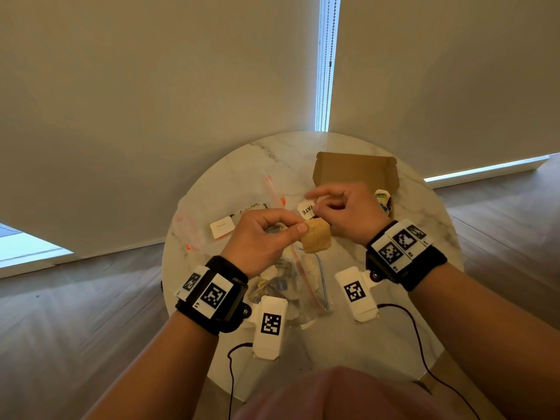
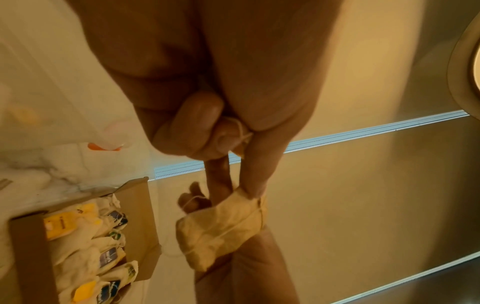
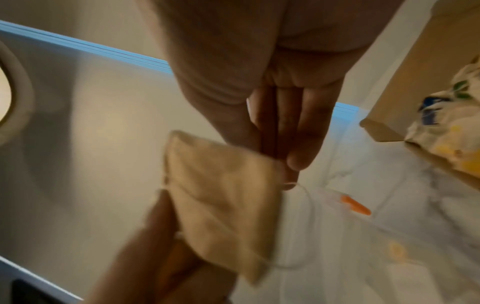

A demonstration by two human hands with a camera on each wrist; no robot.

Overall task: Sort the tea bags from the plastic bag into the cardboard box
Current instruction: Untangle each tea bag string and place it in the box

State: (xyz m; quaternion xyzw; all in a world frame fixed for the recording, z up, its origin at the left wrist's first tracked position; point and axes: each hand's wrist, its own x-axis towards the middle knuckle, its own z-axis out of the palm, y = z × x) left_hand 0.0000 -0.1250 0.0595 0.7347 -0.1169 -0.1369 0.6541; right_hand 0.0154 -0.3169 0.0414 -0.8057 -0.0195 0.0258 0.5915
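A tan tea bag (image 1: pixel 315 239) hangs above the table's middle, held between both hands. My left hand (image 1: pixel 298 228) pinches its upper corner with thumb and fingers. My right hand (image 1: pixel 316 207) is curled just beyond it, pinching the bag's string beside a white paper tag (image 1: pixel 305 209). In the left wrist view my left hand (image 2: pixel 241 191) holds the tea bag (image 2: pixel 221 230), with string looped over a finger. The right wrist view shows my right hand (image 3: pixel 283 164) at the corner of the tea bag (image 3: pixel 221 195). The open cardboard box (image 1: pixel 354 172) holds several tea bags (image 2: pixel 103 246). The plastic bag (image 1: pixel 291 286) lies under my left wrist.
A round marble table (image 1: pixel 418 225) carries everything. A second clear zip bag (image 1: pixel 269 189) with an orange slider lies at the back left, and a white tea packet (image 1: pixel 222 227) sits left of my hands. Cables trail off the wrist cameras toward my body.
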